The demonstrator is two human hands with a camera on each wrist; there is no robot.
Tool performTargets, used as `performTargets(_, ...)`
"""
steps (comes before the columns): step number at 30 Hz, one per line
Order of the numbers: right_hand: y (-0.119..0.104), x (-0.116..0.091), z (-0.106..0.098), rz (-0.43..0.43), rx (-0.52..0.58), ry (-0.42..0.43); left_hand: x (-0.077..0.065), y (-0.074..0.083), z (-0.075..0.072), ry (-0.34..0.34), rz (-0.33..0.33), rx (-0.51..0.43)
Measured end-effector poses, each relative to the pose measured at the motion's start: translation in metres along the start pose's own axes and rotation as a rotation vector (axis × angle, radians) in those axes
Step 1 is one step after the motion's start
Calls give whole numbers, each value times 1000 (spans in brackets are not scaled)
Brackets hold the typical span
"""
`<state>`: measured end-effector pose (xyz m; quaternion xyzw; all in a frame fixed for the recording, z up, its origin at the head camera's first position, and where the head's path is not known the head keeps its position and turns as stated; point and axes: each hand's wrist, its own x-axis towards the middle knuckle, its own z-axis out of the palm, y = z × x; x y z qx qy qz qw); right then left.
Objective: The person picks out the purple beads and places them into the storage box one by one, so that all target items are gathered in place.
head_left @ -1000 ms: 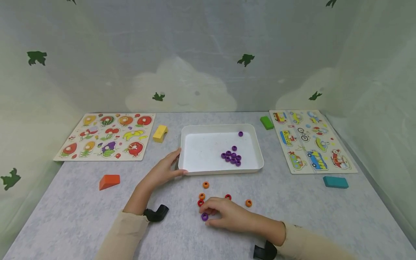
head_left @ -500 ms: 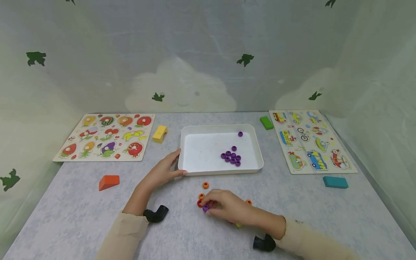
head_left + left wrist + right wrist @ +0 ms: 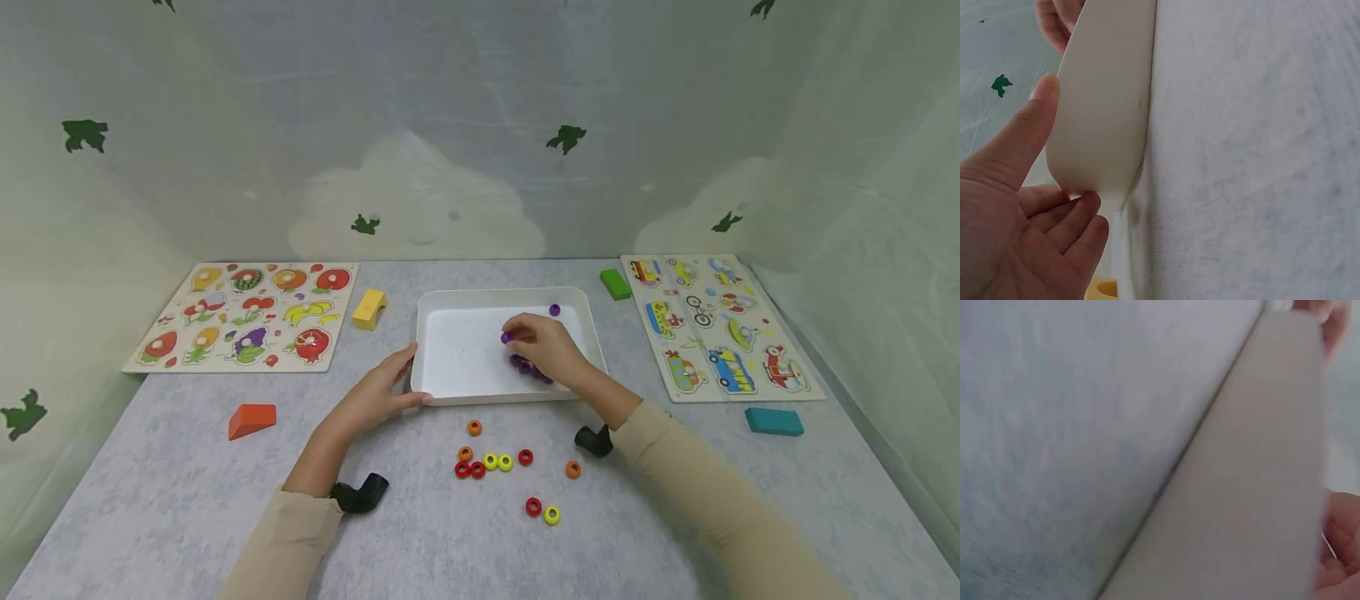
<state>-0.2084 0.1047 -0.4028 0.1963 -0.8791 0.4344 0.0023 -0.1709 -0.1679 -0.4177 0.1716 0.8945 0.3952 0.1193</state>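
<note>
In the head view, a shallow white tray (image 3: 465,389) holds a cluster of purple beads (image 3: 525,367) and a separate purple bead (image 3: 554,310) near its far right corner. My left hand (image 3: 377,390) holds the tray's near left corner, the thumb on the front side and the fingers along the left side; the left wrist view shows the thumb (image 3: 1041,94) and fingertips touching its wall. Over the tray, my right hand (image 3: 547,346) pinches a purple bead (image 3: 507,337) and hides part of the cluster. The right wrist view shows mostly the tray's outer wall (image 3: 1241,469).
Before the tray lie several loose beads: orange (image 3: 475,427), red (image 3: 533,507) and yellow (image 3: 552,515). A fruit puzzle board (image 3: 247,317) is at left, a vehicle board (image 3: 712,325) at right. Blocks lie around: yellow (image 3: 369,309), orange (image 3: 252,420), green (image 3: 616,284), teal (image 3: 775,421).
My right hand has carried the purple bead from the loose beads on the table up and forward, over the tray. Red and yellow beads it covered now show. My left hand stays at the corner.
</note>
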Motion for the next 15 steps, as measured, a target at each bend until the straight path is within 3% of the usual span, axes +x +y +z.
performTargets(7, 22, 21, 7, 130, -109, -111, 0, 0, 1, -4, 4, 1)
performTargets(15, 18, 26, 9, 141, -208, -175, 0, 2, -2, -6, -15, 43)
